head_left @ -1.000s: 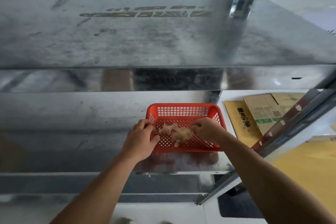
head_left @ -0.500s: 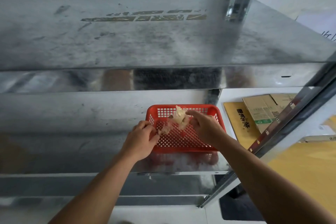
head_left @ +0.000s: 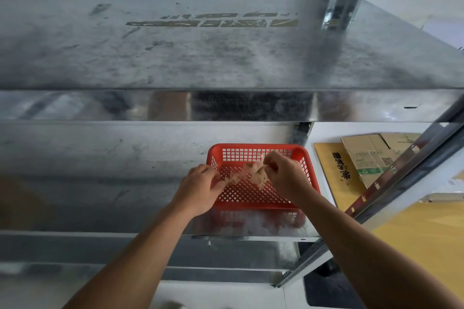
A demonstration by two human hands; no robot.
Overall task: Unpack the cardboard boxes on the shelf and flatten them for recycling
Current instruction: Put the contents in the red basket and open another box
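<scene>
Cardboard boxes (head_left: 369,155) lie flattened on the floor (head_left: 324,133) to the right of the shelf (head_left: 100,183), well apart from your hands. Your left hand (head_left: 200,188) and right hand (head_left: 286,178) each pinch an end of a crumpled tan wad (head_left: 251,174) over the red basket (head_left: 251,146). The wad looks light, soft and perhaps sticky, so hold it loosely. The cardboard should be light and stiff, so take it by an edge.

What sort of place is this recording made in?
Probably a storeroom or stockroom: bare galvanized metal shelving, a red plastic basket on one shelf, and flattened cardboard boxes lying beyond the rack's right end. The left hand and right hand pinch a crumpled pale wad over the basket.
</scene>
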